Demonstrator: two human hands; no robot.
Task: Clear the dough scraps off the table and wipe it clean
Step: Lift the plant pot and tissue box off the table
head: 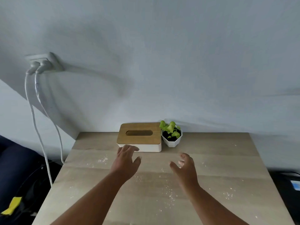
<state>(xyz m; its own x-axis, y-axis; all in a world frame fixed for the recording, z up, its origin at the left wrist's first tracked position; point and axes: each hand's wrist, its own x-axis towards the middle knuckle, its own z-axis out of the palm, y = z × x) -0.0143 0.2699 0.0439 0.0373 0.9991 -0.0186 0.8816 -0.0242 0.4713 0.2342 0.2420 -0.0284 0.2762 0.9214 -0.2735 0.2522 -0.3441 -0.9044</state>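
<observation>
Left hand [125, 161] with fingers spread and empty, fingertips just short of the white tissue box with wooden lid [139, 137] at the pale wood tabletop's [227, 159] far edge, long axis left-right; nearer than loosely curled, empty right hand [185, 164]. White dough crumbs [169, 190] scattered across middle and near edge, mostly behind both hands.

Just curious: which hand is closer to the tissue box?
The left hand; its fingers reach the tissue box front, while the right hand hovers apart.
</observation>
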